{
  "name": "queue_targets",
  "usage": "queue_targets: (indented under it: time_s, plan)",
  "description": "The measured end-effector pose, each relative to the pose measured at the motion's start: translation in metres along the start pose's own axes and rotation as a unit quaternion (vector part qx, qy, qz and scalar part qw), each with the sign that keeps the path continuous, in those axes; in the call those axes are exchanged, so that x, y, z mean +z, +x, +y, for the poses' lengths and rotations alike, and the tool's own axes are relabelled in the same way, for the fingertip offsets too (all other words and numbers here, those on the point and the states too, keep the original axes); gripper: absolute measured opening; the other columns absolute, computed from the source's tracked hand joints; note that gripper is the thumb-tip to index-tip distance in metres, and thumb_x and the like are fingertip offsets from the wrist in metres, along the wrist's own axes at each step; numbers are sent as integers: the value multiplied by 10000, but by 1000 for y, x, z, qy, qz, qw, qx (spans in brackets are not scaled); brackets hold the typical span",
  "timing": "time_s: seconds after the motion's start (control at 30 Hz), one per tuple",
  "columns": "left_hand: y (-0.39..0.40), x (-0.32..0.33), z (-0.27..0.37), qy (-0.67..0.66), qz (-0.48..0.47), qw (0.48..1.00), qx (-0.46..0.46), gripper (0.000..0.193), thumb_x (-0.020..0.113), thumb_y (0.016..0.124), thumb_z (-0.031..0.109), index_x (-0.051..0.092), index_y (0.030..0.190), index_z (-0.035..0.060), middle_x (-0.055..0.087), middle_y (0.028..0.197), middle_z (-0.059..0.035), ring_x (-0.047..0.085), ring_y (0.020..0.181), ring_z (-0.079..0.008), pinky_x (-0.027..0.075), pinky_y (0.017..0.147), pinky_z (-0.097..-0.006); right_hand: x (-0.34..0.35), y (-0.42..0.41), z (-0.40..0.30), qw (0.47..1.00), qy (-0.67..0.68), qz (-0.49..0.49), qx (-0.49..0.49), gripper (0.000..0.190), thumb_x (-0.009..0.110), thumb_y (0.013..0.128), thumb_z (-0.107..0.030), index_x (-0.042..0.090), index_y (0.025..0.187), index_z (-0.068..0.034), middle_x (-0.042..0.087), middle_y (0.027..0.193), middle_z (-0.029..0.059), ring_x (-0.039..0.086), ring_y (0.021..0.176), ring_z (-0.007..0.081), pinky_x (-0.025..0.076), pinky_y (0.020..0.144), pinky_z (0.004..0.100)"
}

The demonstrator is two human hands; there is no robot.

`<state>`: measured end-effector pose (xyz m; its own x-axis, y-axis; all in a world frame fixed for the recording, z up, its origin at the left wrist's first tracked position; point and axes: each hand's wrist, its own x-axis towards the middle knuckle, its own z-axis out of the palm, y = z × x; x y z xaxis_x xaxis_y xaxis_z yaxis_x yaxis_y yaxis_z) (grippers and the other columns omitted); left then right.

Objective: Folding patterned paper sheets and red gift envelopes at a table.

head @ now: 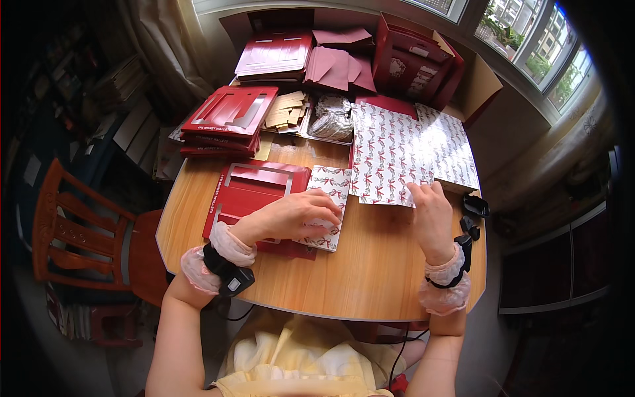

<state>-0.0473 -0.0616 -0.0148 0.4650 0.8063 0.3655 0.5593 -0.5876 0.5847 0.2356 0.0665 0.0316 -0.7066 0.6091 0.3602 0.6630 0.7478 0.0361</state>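
My left hand (297, 216) reaches over a small white card wallet (330, 186) printed with red bows and green sprigs. Its fingers are bent and somewhat apart; whether they touch the card is unclear. Under the wrist lies a red printed card sleeve (255, 193) with cut-out windows, and the patterned wallet sits along its right edge. At the lower right corner of a large pile of matching patterned sheets (384, 149), my right hand (431, 218) pinches a sheet's corner between thumb and fingers. Both wrists wear black straps over pale scrunchies.
Stacked red sleeves (228, 111) stand at the left. Behind are tan paper strips (286, 111), a tray of die-cut labels (331, 119), dusky red envelopes (332, 67) and a red box (412, 59). Small black parts (476, 206) lie near the right edge. A wooden chair (89, 233) is left.
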Motion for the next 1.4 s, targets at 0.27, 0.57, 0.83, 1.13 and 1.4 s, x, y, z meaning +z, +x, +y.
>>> queue_targets:
  time_s: [0.27, 0.57, 0.83, 1.13, 1.4]
  plan:
    - [-2, 4, -1, 32, -56, 998, -8, 484, 844, 774, 282, 675, 1198, 123, 545, 1387, -121, 479, 1295, -337, 407, 1089, -458, -4, 7, -14, 993, 91, 35, -69, 290, 710, 783, -58, 670, 1070, -62, 654, 1042, 108, 586, 1002, 294, 507, 840, 383]
    - [3, 0, 9, 27, -51, 998, 13, 488, 860, 745, 279, 685, 1177, 135, 561, 1352, -84, 482, 1265, -328, 403, 1085, -459, 47, 3, -55, 973, 106, 81, -191, 260, 715, 832, -166, 661, 1074, -87, 492, 1457, 163, 404, 1397, 323, 310, 1124, 495]
    - [2, 1, 9, 81, -40, 996, 7, 397, 813, 800, 246, 698, 1159, 123, 582, 1322, -90, 518, 1225, -316, 433, 1046, -448, 35, 2, -63, 982, 113, 74, -129, 544, 675, 881, -186, 533, 1347, 56, 458, 1499, 146, 398, 1407, 285, 291, 1151, 494]
    - [1, 5, -9, -503, 220, 791, -270, 527, 618, 1012, 187, 375, 1451, 24, 676, 1125, -116, 656, 1031, -136, 548, 872, -287, 25, -20, -93, 944, 61, 116, -302, 380, 616, 870, -109, 659, 1240, -31, 548, 1430, 85, 532, 1279, 202, 405, 978, 372]
    - [-1, 7, -13, -485, 206, 822, -216, 791, 704, 892, -21, 248, 1527, 94, 673, 1190, -174, 661, 1075, -177, 532, 924, -292, 7, -7, -71, 902, 239, 174, -315, 341, 746, 720, -93, 728, 1061, -86, 700, 1146, 85, 649, 1034, 251, 475, 863, 389]
